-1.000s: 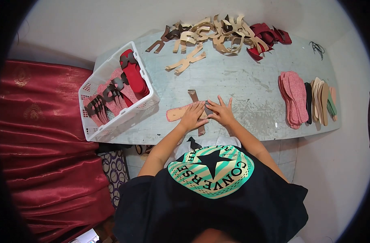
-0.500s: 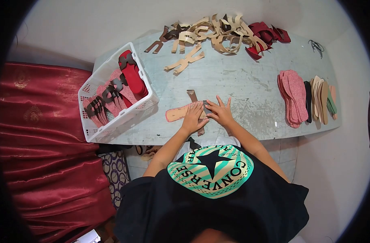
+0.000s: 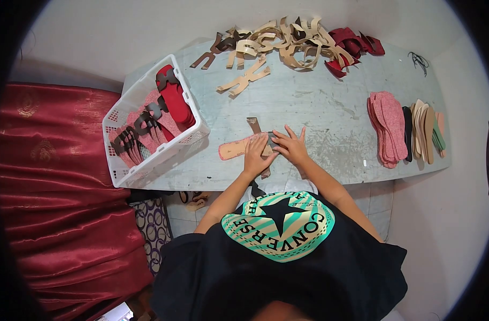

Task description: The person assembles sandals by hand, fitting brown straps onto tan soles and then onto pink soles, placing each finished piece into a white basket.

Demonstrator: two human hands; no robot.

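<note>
A pink-edged tan insole (image 3: 232,150) lies face down on the table in front of me, with a brown strap (image 3: 253,125) sticking out above and below it. My left hand (image 3: 256,155) rests on the insole's middle, fingers extended. Flat at the insole's right end is my right hand (image 3: 291,147), its fingers spread over a dark grey piece (image 3: 272,140) that they partly hide. The two hands nearly meet at the thumbs.
A white basket (image 3: 200,128) at the left holds red and pink soles with dark straps. Beige cut straps (image 3: 244,79) and red pieces (image 3: 357,45) lie along the back. Pink insoles (image 3: 386,128) and other soles are stacked at the right, below a black cord (image 3: 418,63).
My left hand has shifted slightly, its fingers drawn a little closer to the dark grey piece. My right hand has barely moved.
</note>
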